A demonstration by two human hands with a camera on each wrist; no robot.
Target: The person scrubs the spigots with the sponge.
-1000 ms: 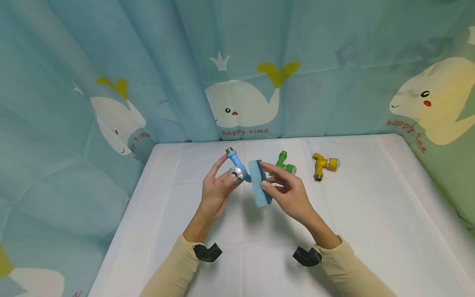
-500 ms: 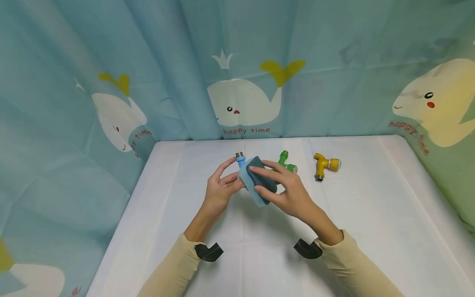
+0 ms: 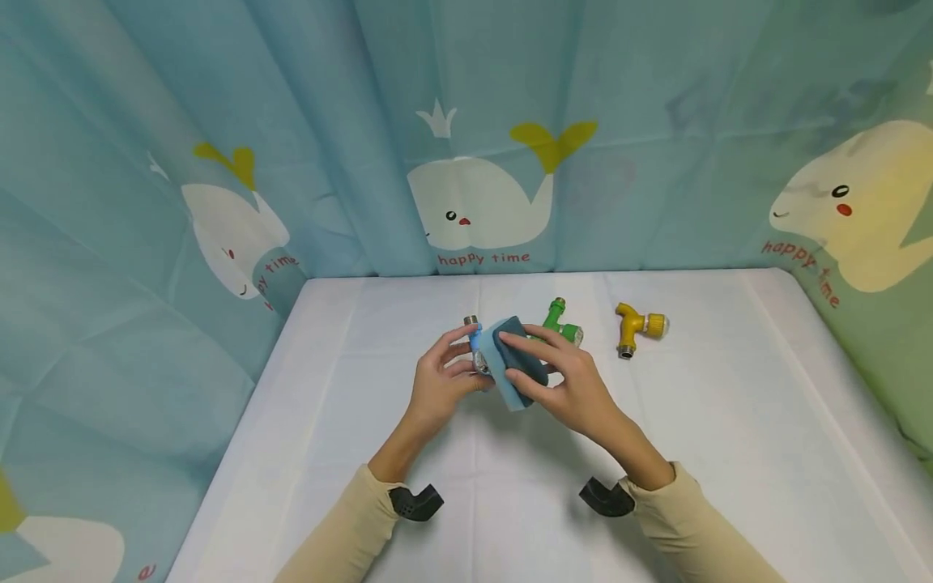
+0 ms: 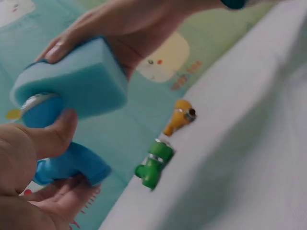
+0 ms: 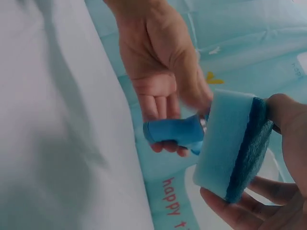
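My left hand (image 3: 440, 380) grips a blue faucet (image 4: 72, 163) above the table, thumb by its knob and fingers under its body. In my right hand (image 3: 576, 380) is a two-layer sponge (image 5: 228, 143), light blue foam with a dark scouring side, pinched between thumb and fingers at the dark side. The foam face presses against the faucet's knob end in the left wrist view. The faucet's threaded metal end points up and away in the head view, while the sponge hides part of its body.
A green faucet (image 3: 557, 320) lies on the white table (image 3: 714, 421) just behind my right hand. Farther right lies a yellow faucet (image 3: 636, 328). A blue curtain (image 3: 328, 121) with whale prints hangs along the table's back edge.
The sponge has come left and turned so its dark side shows, and it now meets the faucet. My left hand has shifted slightly right and turned the faucet.
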